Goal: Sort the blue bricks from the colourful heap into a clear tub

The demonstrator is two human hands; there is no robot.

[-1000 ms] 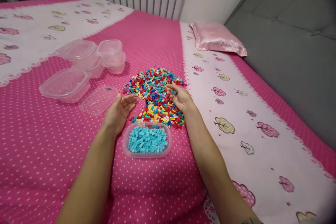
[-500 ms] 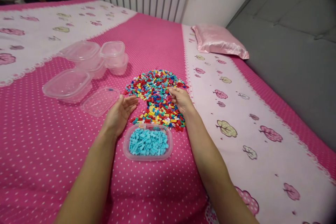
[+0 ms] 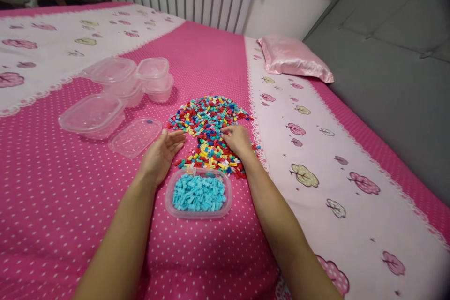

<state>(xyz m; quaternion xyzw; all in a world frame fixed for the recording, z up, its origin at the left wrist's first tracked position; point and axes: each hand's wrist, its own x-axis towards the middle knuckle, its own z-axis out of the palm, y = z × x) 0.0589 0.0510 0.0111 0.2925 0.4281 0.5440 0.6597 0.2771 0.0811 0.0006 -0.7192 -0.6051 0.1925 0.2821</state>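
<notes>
Soft light (dark right corners)

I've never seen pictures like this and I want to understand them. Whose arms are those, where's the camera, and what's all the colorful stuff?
There's no robot here, just a person's two bare hands. The camera sits on their head, so you look forward and down, almost as they would.

On the pink bed cover lies a pile of little mixed-color bricks. Nearest the person is a clear tub with turquoise bricks in it. To the left are a flat clear lid and more see-through tubs.

The left hand is open beside the pile, holding nothing I can see. The right hand has its fingers bent at the pile; whether it pinches a brick is too small to tell.
</notes>
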